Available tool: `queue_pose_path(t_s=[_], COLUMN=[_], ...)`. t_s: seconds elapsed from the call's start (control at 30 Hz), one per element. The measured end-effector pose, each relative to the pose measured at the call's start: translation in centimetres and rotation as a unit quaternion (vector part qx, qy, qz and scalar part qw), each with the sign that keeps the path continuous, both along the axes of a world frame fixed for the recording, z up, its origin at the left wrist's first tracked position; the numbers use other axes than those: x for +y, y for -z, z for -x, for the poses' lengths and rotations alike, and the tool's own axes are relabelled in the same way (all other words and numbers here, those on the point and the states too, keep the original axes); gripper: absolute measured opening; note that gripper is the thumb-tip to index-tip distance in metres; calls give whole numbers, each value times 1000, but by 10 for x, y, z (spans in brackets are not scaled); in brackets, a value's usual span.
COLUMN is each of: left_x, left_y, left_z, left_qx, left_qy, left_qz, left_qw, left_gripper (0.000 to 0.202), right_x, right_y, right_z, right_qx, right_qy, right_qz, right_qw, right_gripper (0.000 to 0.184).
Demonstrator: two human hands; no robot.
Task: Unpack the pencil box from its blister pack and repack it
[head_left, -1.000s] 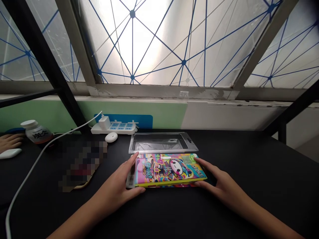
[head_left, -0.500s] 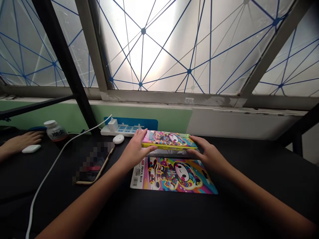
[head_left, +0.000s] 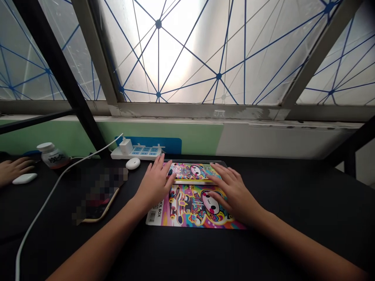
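Note:
A brightly printed pencil box (head_left: 187, 171) with a cartoon character lies flat on the dark desk. Directly in front of it is a matching printed sheet (head_left: 190, 207) marked "PENCIL BOX", with a barcode at its left end. My left hand (head_left: 155, 181) rests at the box's left end, fingers spread, thumb over its near edge. Fingers apart, my right hand (head_left: 236, 193) reaches across the box's right end and covers the right part of the sheet. A dark flat edge shows behind the box; what it belongs to I cannot tell.
Left of my forearm lies a phone (head_left: 102, 199), partly blurred out. A white round case (head_left: 133, 163) sits near a power strip (head_left: 137, 152) by the wall. A white cable (head_left: 55, 191) runs past a bottle (head_left: 52, 156). Another person's hand (head_left: 16, 169) is at far left.
The pencil box, held between both hands before, now lies lower on the desk. Both hands have loosened, and the right has come forward over the sheet. The view has shifted slightly right.

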State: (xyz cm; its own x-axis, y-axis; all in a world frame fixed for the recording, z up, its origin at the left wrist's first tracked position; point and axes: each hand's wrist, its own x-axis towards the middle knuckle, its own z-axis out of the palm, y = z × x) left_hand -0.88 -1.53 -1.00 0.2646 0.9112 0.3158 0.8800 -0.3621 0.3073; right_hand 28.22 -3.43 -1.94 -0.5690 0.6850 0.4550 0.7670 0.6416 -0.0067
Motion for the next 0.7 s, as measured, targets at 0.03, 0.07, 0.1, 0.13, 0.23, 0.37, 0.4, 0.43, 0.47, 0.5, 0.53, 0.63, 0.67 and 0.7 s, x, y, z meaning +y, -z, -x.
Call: queue_pose_path(t_s=[0.03,0.07,0.1,0.13,0.23,0.37,0.4,0.43,0.47,0.5,0.53,0.63,0.67,0.7], left_x=[-1,-1,-1,0,7,24,28,32,35,37,39,37,36,34], left_y=[-2,-5,-7,-9,-12,-9,-7,-5,-3,-1,0,3,3,4], left_z=[-5,-10,-16,-22,-40,-53,-53,-51,-48,-43,-38,-23,-18,-14], left_qx=[3,7,13,22,46,69,70,70,70,71,71,75,78,81], left_qy=[8,17,23,29,29,24,27,30,33,34,35,41,43,45], left_qz=[-18,-33,-44,-47,-15,44,52,56,60,63,65,72,72,72], left_qw=[1000,999,999,998,998,996,996,996,995,995,995,994,993,993], left_gripper=[55,54,53,52,54,68,71,73,75,76,76,75,75,75], right_x=[-6,-12,-17,-21,-27,-25,-24,-25,-25,-26,-27,-29,-30,-30], right_y=[-2,-4,-4,-4,-1,-2,-3,-5,-7,-9,-10,-7,-5,-2], right_z=[5,11,16,21,30,27,26,24,24,23,24,27,29,30], right_qx=[-2,-6,-14,-25,-53,-57,-56,-55,-51,-45,-35,-4,1,3], right_qy=[-35,-70,-101,-127,-138,-93,-89,-88,-86,-80,-68,1,24,43], right_qz=[14,38,71,111,230,310,314,315,311,304,293,236,217,201], right_qw=[999,997,992,985,962,945,943,944,945,948,953,972,976,979], right_gripper=[40,39,40,43,67,85,85,84,80,74,66,44,40,36])
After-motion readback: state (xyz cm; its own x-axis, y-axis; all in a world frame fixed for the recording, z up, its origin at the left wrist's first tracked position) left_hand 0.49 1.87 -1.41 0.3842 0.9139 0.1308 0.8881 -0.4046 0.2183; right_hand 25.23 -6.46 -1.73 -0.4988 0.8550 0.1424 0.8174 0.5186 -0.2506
